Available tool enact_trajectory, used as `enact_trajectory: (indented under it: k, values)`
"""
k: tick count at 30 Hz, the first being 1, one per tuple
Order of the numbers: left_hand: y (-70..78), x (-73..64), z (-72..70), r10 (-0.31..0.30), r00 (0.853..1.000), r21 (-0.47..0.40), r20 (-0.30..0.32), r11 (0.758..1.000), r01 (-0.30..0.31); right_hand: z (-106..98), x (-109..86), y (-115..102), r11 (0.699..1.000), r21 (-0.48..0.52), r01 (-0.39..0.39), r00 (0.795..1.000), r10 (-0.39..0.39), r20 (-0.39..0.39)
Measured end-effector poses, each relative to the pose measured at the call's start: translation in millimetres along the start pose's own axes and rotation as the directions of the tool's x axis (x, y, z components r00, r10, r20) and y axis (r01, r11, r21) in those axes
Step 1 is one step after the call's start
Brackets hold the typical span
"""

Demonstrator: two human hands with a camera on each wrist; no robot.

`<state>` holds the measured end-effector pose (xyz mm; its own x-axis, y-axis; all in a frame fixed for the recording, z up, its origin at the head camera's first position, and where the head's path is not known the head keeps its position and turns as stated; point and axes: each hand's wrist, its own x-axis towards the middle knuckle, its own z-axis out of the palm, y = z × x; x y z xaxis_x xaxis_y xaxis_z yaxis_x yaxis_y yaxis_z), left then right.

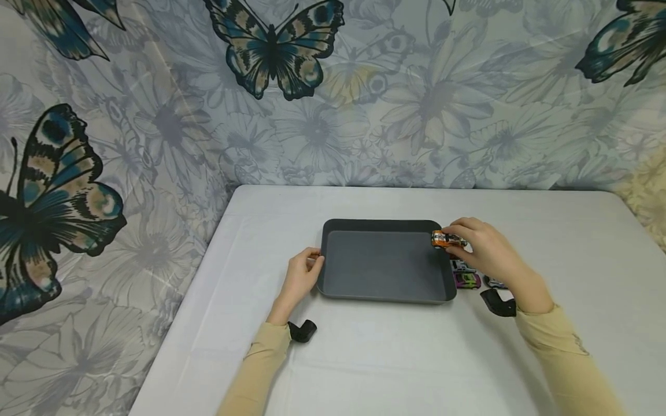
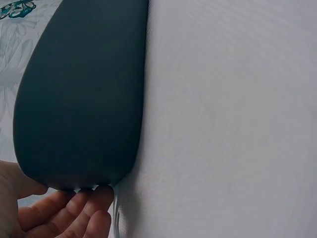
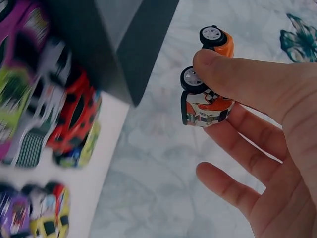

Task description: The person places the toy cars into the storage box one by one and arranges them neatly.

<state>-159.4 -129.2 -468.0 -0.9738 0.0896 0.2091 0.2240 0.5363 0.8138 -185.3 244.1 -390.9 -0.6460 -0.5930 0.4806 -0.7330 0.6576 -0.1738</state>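
Observation:
A dark grey rectangular tray [image 1: 385,266] lies on the white table. At its left end, my left hand [image 1: 302,273] holds the edge, the thumb up by the rim. In the left wrist view several curled fingertips [image 2: 101,193] meet the tray [image 2: 81,99] below the thumb. Over the tray's right rim, my right hand [image 1: 484,245] pinches an orange and white toy car [image 1: 442,239] between thumb and fingers. The right wrist view shows this toy car [image 3: 208,106] with its wheels towards the camera and the ring and little fingers spread away from it.
Several toy cars stand close to the tray's right side, among them a purple and green one [image 1: 467,281] and a red one with black spots [image 3: 74,116]. Patterned butterfly cloth [image 1: 317,133] hangs behind the table [image 1: 364,358].

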Motion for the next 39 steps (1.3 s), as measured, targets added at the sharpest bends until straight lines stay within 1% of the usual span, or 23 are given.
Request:
enact_trajectory:
  k: [6,15,21,24,27,33,39]
  values:
    - [-0.9,0.5,-0.3,0.006,1.000,0.002,0.001,1.000,-0.006,15.4,19.0,-3.1,0.999,0.035,0.028,1.000,-0.028,0.008]
    - [-3.2,2.0,-0.6,0.005,1.000,0.004,0.009,1.000,-0.005,38.1,42.2,-8.1,0.998,0.067,0.008,0.998,-0.012,0.069]
    - [-3.6,2.6,-0.5,-0.008,1.000,-0.014,0.017,1.000,0.008,51.8,53.0,-11.0,0.996,0.091,0.018,0.997,-0.026,0.078]
    - [-4.4,2.4,-0.6,-0.014,1.000,-0.011,0.025,1.000,0.014,58.2,57.6,-12.9,0.995,0.102,0.018,0.995,-0.028,0.099]
    - [-4.8,2.5,0.0,-0.013,0.999,-0.009,0.030,1.000,0.013,63.2,62.0,-15.3,0.994,0.112,0.014,0.993,-0.027,0.117]
    - [-6.4,3.0,0.6,-0.009,1.000,-0.001,0.025,1.000,0.009,73.4,72.3,-18.6,0.991,0.131,0.035,0.990,-0.052,0.131]
    - [-5.1,2.4,-0.4,-0.003,1.000,-0.005,0.029,1.000,0.003,82.0,81.2,-23.2,0.986,0.165,0.009,0.986,-0.037,0.164]
